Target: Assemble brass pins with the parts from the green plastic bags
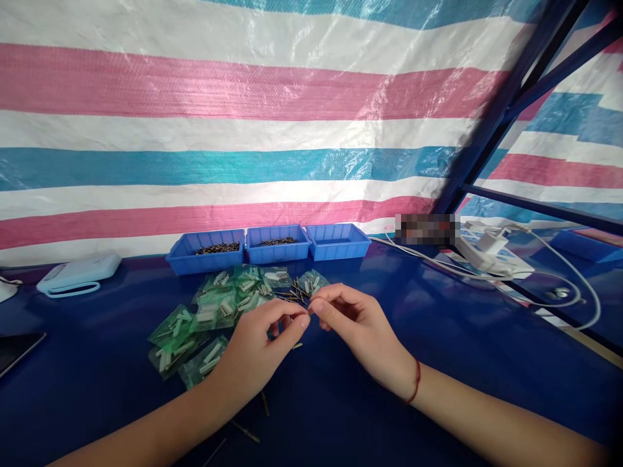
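My left hand [260,344] and my right hand [353,324] meet fingertip to fingertip above the dark blue table [438,337], both pinched shut on something too small to make out. Just behind the fingers lies a small heap of thin dark pins [292,295]. A spread of small green plastic bags [214,318] holding pale parts lies to the left of my left hand. A red string circles my right wrist. Several loose pins [248,431] lie on the table near my left forearm.
Three blue bins [267,246] stand in a row by the striped tarp wall; the left two hold dark pins, the right one looks bare inside. A white device [78,274] sits at far left, a dark phone edge [17,350] beside it. White chargers and cables [491,256] lie at right.
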